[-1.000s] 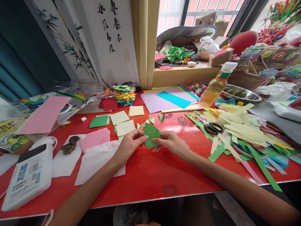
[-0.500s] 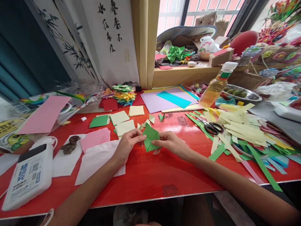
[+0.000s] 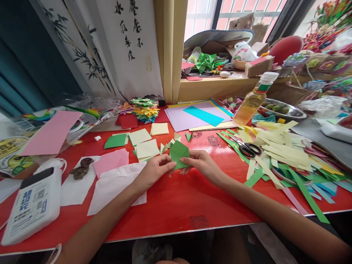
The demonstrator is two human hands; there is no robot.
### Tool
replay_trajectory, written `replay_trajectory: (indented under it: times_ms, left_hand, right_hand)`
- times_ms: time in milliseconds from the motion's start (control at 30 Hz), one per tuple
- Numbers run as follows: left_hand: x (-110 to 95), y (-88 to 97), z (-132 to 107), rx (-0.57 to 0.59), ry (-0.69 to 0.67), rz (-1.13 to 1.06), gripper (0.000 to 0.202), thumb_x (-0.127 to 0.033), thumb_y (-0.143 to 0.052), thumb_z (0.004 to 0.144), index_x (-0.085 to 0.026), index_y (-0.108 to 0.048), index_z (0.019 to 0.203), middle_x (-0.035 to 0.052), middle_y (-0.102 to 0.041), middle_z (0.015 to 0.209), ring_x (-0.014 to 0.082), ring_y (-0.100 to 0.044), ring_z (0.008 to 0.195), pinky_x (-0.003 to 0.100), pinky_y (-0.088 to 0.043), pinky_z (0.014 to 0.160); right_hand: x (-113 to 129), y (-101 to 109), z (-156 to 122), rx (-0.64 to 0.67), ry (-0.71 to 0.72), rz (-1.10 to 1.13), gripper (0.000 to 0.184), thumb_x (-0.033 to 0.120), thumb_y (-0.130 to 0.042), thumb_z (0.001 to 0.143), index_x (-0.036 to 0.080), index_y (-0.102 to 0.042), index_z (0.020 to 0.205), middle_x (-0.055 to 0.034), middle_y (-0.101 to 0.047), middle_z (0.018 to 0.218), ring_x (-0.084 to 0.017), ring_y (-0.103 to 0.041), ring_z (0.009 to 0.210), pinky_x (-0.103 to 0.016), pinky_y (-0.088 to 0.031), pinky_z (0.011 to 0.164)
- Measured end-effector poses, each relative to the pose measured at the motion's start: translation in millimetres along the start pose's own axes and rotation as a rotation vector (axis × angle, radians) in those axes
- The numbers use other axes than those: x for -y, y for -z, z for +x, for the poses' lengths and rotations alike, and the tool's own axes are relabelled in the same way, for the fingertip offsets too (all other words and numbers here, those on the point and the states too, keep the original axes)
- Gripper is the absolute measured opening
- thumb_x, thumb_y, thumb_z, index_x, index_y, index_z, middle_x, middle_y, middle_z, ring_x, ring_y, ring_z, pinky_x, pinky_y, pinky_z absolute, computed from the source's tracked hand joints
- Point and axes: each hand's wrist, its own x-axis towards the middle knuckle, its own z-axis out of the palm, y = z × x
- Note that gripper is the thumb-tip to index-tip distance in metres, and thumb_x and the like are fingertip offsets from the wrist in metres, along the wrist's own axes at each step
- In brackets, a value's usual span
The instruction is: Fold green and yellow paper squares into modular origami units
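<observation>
My left hand [image 3: 155,169] and right hand [image 3: 202,164] pinched a folded green paper piece [image 3: 178,152] between fingertips above the glossy red table [image 3: 176,205].

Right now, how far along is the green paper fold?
Done: cut strips lie by the scissors, and a stack of folded pieces sits at the back. In hand: left hand and right hand pinch the creased green paper. To do: flat yellow squares and a green square lie unfolded.
</observation>
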Motion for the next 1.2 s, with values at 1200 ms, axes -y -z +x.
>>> replay_trajectory:
  times_ms: [1200]
  left_hand:
    - [1.0, -0.1, 0.0, -0.211, -0.052, -0.120, 0.018, -0.031, -0.059, 0.072, -0.018, -0.058, 0.084, 0.0004, -0.061, 0.082, 0.0123, -0.057, 0.077, 0.023, -0.046, 0.070]
  right_hand:
    - [-3.5, 0.4, 3.4, -0.103, 0.038, -0.017, 0.025, 0.031, -0.055, 0.077, 0.015, -0.064, 0.094, -0.0045, -0.065, 0.080, -0.015, -0.060, 0.074, -0.029, -0.050, 0.069]
